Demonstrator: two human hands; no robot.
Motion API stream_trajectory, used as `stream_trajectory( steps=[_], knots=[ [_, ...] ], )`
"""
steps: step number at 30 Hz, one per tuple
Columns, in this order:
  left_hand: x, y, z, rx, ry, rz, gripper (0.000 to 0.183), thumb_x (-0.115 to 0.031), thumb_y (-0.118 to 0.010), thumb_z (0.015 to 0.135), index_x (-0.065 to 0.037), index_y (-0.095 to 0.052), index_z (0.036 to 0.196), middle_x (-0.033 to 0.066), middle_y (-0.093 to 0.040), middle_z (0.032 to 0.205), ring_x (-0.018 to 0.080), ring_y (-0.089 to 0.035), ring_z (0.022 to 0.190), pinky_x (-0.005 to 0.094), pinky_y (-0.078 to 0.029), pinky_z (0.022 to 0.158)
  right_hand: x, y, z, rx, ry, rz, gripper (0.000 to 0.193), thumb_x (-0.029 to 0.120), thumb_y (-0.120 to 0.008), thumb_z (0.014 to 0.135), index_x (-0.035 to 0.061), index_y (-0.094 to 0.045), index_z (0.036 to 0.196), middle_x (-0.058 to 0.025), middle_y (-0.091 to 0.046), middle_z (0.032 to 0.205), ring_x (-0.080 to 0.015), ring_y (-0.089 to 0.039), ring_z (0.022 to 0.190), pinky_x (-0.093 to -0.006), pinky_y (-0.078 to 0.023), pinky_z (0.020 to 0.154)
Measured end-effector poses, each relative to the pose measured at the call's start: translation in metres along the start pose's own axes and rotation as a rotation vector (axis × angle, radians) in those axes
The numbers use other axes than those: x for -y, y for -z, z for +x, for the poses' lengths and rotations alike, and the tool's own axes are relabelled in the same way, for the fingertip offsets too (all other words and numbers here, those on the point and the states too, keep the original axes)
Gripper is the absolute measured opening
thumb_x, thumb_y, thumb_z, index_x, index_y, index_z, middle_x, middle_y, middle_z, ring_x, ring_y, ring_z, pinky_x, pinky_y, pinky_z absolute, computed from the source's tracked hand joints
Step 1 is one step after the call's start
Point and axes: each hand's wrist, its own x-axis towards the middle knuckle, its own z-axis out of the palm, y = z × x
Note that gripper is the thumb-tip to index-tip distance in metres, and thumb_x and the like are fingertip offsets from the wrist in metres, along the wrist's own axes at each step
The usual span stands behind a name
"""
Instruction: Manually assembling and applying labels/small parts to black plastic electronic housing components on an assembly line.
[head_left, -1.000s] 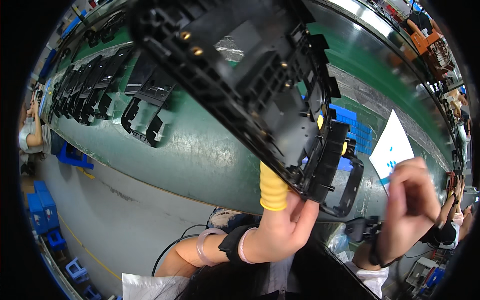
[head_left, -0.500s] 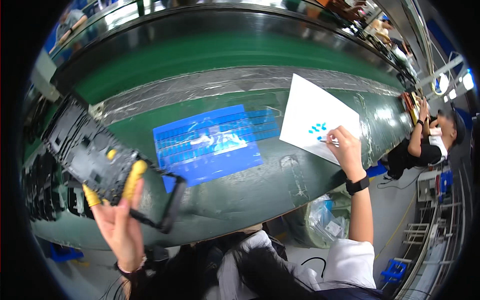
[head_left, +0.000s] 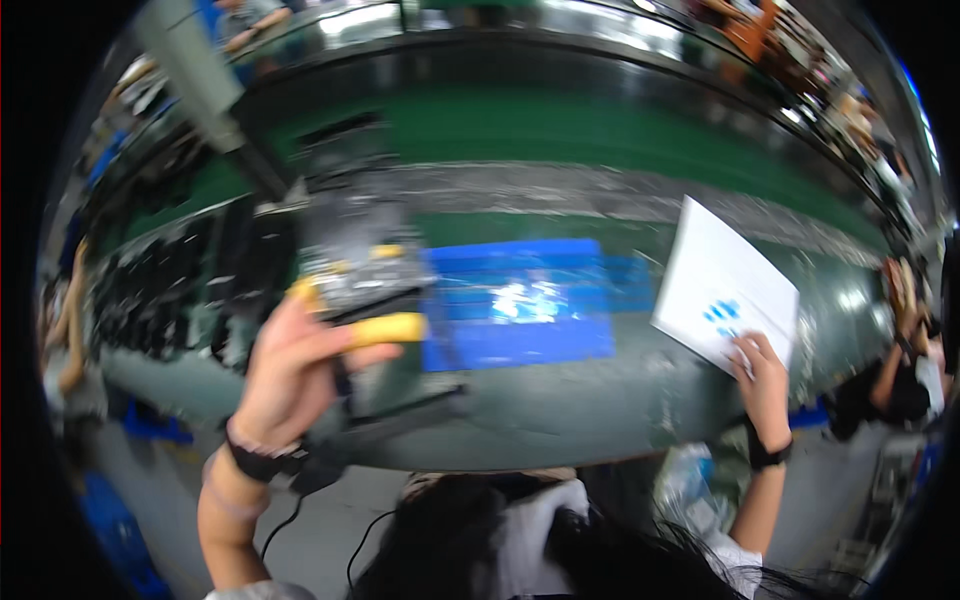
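My left hand (head_left: 285, 375), with yellow finger cots on some fingers, grips the lower end of a black plastic housing (head_left: 360, 240). The housing is tilted up over the bench, and a black frame-like arm (head_left: 415, 415) hangs from its lower end. Over at the right, the fingers of my right hand (head_left: 765, 385) are pinched together at the lower edge of a white sheet (head_left: 745, 265). Just beyond those fingertips lie several small blue pieces (head_left: 722, 312) on the sheet. Motion blur hides what the pinch holds.
A shiny blue film sheet (head_left: 510, 350) lies mid-bench, with rows of strips on it. Several black parts (head_left: 170, 285) stand along the left. Behind runs a green conveyor belt (head_left: 560, 130). A bag of clear plastic (head_left: 690, 490) hangs below the right edge; people sit at both sides.
The view has swung left, so the bench things appear further right. My left hand has brought the housing more upright and closer to the blue film. My right hand stays at the white sheet.
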Motion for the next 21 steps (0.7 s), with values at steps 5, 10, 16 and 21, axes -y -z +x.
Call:
stream_trajectory(
  steps=[5,10,16,21],
  knots=[
    [0.003,0.007,0.026,0.239,0.095,-0.119,0.038,0.005,-0.040,0.075,-0.002,-0.029,0.111,0.0138,-0.043,0.104,0.0244,-0.049,0.091,0.0311,-0.044,0.073,0.011,-0.003,0.001,0.017,0.035,-0.080,0.014,0.000,-0.049,0.069,0.0001,-0.052,0.082,-0.0125,-0.049,0.086,-0.0304,-0.051,0.065,-0.0337,-0.040,0.056],
    [-0.041,0.023,0.069,0.155,0.068,0.080,0.027,0.003,-0.037,0.076,0.000,-0.036,0.104,0.0106,-0.049,0.092,0.0197,-0.053,0.077,0.0269,-0.045,0.066,0.007,-0.004,-0.003,0.016,0.085,-0.102,0.017,-0.001,-0.048,0.069,-0.0014,-0.049,0.085,-0.0137,-0.048,0.088,-0.0319,-0.050,0.068,-0.0351,-0.040,0.057],
    [-0.074,0.059,0.167,-0.023,-0.039,0.332,0.015,0.005,-0.039,0.072,0.001,-0.047,0.084,0.0077,-0.051,0.075,0.0160,-0.052,0.065,0.0253,-0.044,0.055,0.011,-0.002,-0.010,0.038,0.123,-0.093,0.021,0.000,-0.049,0.069,0.0008,-0.044,0.090,-0.0168,-0.047,0.091,-0.0310,-0.051,0.070,-0.0344,-0.042,0.059],
    [-0.072,0.048,0.279,-0.187,-0.034,0.163,0.006,0.001,-0.039,0.070,0.000,-0.045,0.070,0.0095,-0.050,0.066,0.0218,-0.051,0.061,0.0335,-0.043,0.056,-0.006,0.000,-0.014,0.221,0.062,-0.162,0.025,0.014,-0.045,0.075,0.0044,-0.043,0.099,-0.0195,-0.044,0.097,-0.0331,-0.048,0.079,-0.0357,-0.041,0.065]
  ],
)
